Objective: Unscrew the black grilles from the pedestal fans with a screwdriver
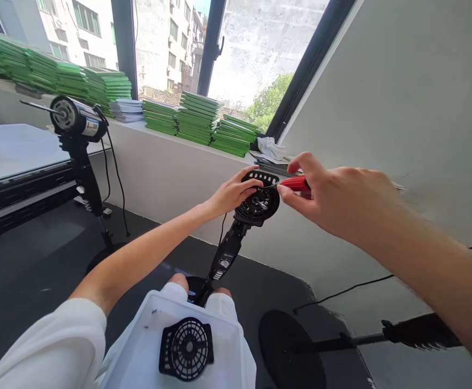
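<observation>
Smooth grey-white wall (406, 108), matte; beside it, a dark-framed window (256, 43) of clear glass. Dark floor (150, 259), faintly glossy. On the sill we count several uneven stacks of flat green-edged pieces (197, 121), layered like sheets.

Across the lap, a white tray (227, 348), shallow, with rounded corners. Ahead of it, a black stand (230, 248), apparently plastic, slanting upward. Off to the left, a cylindrical motor (79, 119) with a bare metal shaft.

Right hand (328, 194): thumb and fingers clamped on a screwdriver. Left hand (236, 193): laid on the housing, fingertips near the tool's tip; whether they grip anything we cannot tell.

The round black housing (256, 215), slotted along its top, sits at the stand's head. In the tray lies a black cover (187, 348), its round grille cut in radial slots. Screwdriver (296, 184): red handle, slim shaft reaching the housing.

Writing: a pale sticker (91, 127) on the motor and small light lettering on the stand's neck, both too small for us to read. Smallest, tiny dark bits (153, 312) in the tray's far corner.
</observation>
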Demonstrator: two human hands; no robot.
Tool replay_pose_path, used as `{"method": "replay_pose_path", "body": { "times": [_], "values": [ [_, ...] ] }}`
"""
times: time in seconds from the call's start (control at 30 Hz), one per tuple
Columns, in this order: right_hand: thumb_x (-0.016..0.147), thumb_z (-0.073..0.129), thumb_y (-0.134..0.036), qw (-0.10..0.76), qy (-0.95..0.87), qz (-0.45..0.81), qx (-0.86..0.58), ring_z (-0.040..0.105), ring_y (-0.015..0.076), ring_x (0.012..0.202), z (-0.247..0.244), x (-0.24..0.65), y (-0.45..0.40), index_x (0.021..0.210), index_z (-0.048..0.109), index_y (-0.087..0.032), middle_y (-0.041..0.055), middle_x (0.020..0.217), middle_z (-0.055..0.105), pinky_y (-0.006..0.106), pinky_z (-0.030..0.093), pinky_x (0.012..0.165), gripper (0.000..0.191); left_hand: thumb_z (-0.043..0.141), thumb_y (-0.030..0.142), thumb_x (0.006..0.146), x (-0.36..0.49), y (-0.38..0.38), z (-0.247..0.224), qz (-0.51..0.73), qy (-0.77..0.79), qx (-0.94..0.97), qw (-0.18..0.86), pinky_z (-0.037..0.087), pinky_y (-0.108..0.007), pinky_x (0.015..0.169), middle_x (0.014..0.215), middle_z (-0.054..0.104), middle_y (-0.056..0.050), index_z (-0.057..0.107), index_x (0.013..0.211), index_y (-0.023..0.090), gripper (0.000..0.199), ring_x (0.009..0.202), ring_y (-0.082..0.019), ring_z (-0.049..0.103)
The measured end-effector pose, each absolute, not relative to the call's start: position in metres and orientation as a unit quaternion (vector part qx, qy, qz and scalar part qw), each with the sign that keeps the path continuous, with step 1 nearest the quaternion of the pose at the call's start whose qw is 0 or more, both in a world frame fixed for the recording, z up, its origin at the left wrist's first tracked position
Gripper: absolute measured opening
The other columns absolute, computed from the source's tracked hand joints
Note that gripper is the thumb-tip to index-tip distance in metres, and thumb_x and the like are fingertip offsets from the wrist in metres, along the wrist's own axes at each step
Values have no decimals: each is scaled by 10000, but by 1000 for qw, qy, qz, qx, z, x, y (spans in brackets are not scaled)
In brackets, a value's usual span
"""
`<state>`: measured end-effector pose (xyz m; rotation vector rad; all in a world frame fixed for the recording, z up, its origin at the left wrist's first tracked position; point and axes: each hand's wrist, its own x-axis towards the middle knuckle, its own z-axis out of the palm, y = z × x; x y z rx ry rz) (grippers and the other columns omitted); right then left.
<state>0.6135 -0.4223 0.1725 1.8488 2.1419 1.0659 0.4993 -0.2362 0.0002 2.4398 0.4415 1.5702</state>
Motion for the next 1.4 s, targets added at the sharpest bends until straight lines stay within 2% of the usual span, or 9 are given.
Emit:
{"method": "replay_pose_path", "body": {
  "times": [0.07, 0.2, 0.37, 0.5, 0.67, 0.8, 0.97, 1.23, 1.4],
  "values": [
    [1002, 326, -467, 56, 709, 352, 609, 537, 213, 553, 172, 614, -422, 1273, 589, -150, 87, 650, 655, 312, 270, 557, 493, 388, 432, 1074, 500, -235, -1, 536, 147, 824, 110, 460, -482, 1185, 1617, 397, -61, 648, 1241, 304, 334, 1473, -296, 458],
    [1022, 187, -600, 55, 667, 381, 639, 575, 256, 592, 172, 615, -421, 998, 700, -180, 119, 621, 628, 333, 277, 569, 663, 363, 457, 1082, 501, -233, -4, 550, 150, 813, 119, 447, -469, 1193, 1613, 401, -67, 601, 1294, 310, 351, 1481, -280, 450],
    [998, 364, -517, 58, 710, 342, 613, 555, 237, 557, 172, 616, -419, 1299, 595, -178, 86, 621, 646, 320, 270, 566, 509, 361, 482, 1079, 502, -230, -4, 541, 149, 822, 101, 457, -446, 1182, 1612, 397, -61, 645, 1228, 302, 368, 1469, -279, 461],
    [1017, 258, -622, 37, 679, 388, 623, 602, 279, 621, 170, 617, -421, 1052, 697, -187, 135, 637, 653, 341, 269, 594, 619, 347, 493, 1080, 501, -232, -4, 545, 149, 818, 110, 476, -438, 1164, 1613, 395, -67, 608, 1284, 307, 379, 1470, -270, 460],
    [996, 336, -516, 71, 718, 350, 598, 586, 273, 584, 171, 617, -421, 1303, 613, -173, 121, 638, 680, 332, 266, 575, 537, 340, 472, 1080, 501, -234, -2, 543, 154, 819, 107, 448, -465, 1193, 1608, 394, -84, 629, 1236, 291, 375, 1478, -284, 449],
    [1023, 192, -592, 59, 687, 386, 612, 610, 305, 614, 170, 613, -423, 1108, 696, -172, 158, 637, 675, 341, 267, 574, 661, 357, 432, 1077, 502, -236, -2, 541, 158, 818, 114, 462, -458, 1183, 1606, 401, -71, 600, 1267, 301, 335, 1454, -271, 478],
    [1009, 303, -489, 60, 724, 349, 592, 596, 275, 569, 169, 611, -421, 1302, 596, -150, 127, 652, 687, 329, 263, 559, 536, 377, 374, 1069, 500, -240, 1, 529, 172, 824, 110, 448, -461, 1193, 1606, 396, -100, 590, 1248, 266, 299, 1468, -277, 456],
    [997, 320, -473, 75, 734, 319, 595, 582, 242, 574, 174, 611, -420, 1296, 557, -147, 112, 718, 706, 315, 267, 551, 502, 449, 340, 1050, 501, -239, 1, 554, 155, 807, 133, 432, -441, 1189, 1548, 463, -131, 470, 1289, 238, 261, 1447, -256, 474],
    [1035, 212, -489, 68, 691, 370, 617, 584, 254, 593, 177, 608, -422, 1108, 646, -153, 142, 681, 679, 329, 281, 552, 553, 468, 322, 1038, 504, -238, 0, 556, 168, 804, 129, 419, -430, 1190, 1522, 474, -114, 487, 1277, 249, 250, 1433, -257, 478]
  ]
}}
